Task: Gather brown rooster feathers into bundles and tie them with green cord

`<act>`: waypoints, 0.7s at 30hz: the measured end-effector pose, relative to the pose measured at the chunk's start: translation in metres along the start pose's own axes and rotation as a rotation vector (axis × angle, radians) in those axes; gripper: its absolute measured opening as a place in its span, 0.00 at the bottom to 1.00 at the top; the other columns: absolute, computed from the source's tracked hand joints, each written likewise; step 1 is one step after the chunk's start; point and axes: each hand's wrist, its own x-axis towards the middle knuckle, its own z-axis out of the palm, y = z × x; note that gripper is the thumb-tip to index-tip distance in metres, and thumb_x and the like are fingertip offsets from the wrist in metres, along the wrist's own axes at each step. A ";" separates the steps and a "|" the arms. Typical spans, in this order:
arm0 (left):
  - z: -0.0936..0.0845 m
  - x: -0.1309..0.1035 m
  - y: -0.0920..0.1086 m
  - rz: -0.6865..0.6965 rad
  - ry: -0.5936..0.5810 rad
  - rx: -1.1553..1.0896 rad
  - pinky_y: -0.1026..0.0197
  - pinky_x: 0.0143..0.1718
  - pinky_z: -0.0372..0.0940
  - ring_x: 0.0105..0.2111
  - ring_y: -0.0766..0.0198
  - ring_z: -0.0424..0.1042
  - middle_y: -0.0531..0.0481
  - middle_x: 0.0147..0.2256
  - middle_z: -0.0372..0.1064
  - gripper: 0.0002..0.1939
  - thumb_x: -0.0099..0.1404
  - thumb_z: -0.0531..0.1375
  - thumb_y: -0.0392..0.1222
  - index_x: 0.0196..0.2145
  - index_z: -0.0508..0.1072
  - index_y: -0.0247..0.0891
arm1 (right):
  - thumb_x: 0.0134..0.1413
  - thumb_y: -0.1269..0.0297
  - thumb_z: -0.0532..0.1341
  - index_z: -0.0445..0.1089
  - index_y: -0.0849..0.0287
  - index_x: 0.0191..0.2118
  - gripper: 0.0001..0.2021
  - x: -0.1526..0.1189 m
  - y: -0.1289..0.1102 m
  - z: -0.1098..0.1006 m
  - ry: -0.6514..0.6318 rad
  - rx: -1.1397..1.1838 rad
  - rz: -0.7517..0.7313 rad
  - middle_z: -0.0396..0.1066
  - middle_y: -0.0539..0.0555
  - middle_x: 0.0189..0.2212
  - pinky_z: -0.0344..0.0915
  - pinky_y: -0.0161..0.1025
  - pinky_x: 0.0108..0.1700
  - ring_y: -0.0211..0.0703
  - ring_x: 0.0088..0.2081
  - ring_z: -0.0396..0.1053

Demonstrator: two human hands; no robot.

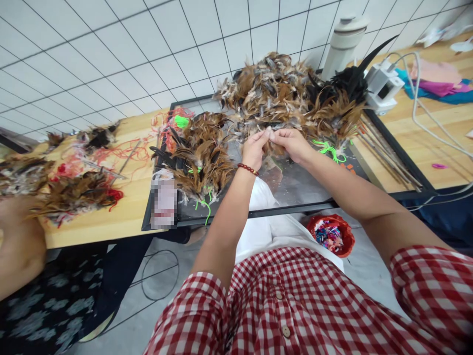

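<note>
My left hand (255, 148), with a beaded bracelet at its wrist, and my right hand (291, 142) meet at the fingertips in front of a big heap of brown feathers (273, 88). Both are closed in a pinch. Something small and pale may be between the fingertips, too small to make out. Left of my hands lie bundles of brown feathers (205, 153) with green ties. Another bundle (338, 118) with black feathers and green string (330, 149) lies to the right. Beneath is a dark-framed tray (303, 190).
Thin sticks (388, 153) lie at the tray's right side. Behind stand a pale bottle (343, 44) and a white charger (384, 84) with cables. A red basket (330, 236) of scraps is below the table. At the left, another person's arm (22, 246) reaches near more feathers (83, 192).
</note>
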 end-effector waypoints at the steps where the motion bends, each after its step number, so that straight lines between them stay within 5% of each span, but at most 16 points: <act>1: -0.001 0.001 -0.001 0.005 -0.008 0.012 0.62 0.53 0.73 0.45 0.64 0.82 0.53 0.34 0.82 0.04 0.63 0.73 0.34 0.33 0.82 0.37 | 0.24 0.32 0.81 0.71 0.58 0.25 0.35 0.000 0.000 0.000 -0.005 0.002 0.011 0.68 0.46 0.19 0.54 0.34 0.26 0.32 0.23 0.59; 7: -0.003 0.006 0.002 0.097 0.056 -0.019 0.66 0.45 0.72 0.37 0.68 0.80 0.53 0.30 0.79 0.08 0.65 0.72 0.39 0.30 0.78 0.38 | 0.34 0.33 0.79 0.74 0.58 0.28 0.31 0.001 -0.001 -0.003 0.012 -0.133 -0.100 0.69 0.48 0.21 0.54 0.36 0.27 0.33 0.23 0.58; 12: -0.009 0.014 0.008 0.139 0.244 -0.100 0.69 0.28 0.65 0.23 0.73 0.68 0.58 0.24 0.68 0.16 0.68 0.70 0.54 0.33 0.73 0.40 | 0.56 0.49 0.71 0.77 0.56 0.31 0.15 0.007 0.002 -0.018 0.150 -0.462 -0.397 0.72 0.51 0.27 0.61 0.40 0.34 0.40 0.28 0.63; 15: -0.012 0.016 0.010 0.173 0.286 -0.083 0.70 0.22 0.56 0.18 0.76 0.58 0.60 0.22 0.63 0.19 0.69 0.69 0.57 0.33 0.71 0.40 | 0.60 0.62 0.65 0.82 0.55 0.38 0.07 0.005 0.002 -0.026 -0.032 -0.882 -0.566 0.77 0.56 0.35 0.64 0.45 0.42 0.47 0.36 0.70; 17: -0.011 0.015 0.010 0.186 0.277 -0.062 0.70 0.20 0.53 0.17 0.77 0.55 0.60 0.22 0.62 0.19 0.70 0.68 0.56 0.32 0.70 0.40 | 0.60 0.68 0.61 0.83 0.55 0.42 0.12 0.003 0.001 -0.028 -0.212 -1.145 -0.638 0.79 0.59 0.39 0.63 0.48 0.45 0.52 0.41 0.72; 21: -0.006 0.010 0.008 0.180 0.244 -0.011 0.70 0.21 0.53 0.18 0.77 0.55 0.60 0.22 0.62 0.19 0.69 0.69 0.53 0.30 0.69 0.39 | 0.62 0.69 0.59 0.83 0.56 0.43 0.14 0.000 0.001 -0.025 -0.406 -1.428 -0.691 0.79 0.62 0.41 0.59 0.48 0.45 0.54 0.43 0.69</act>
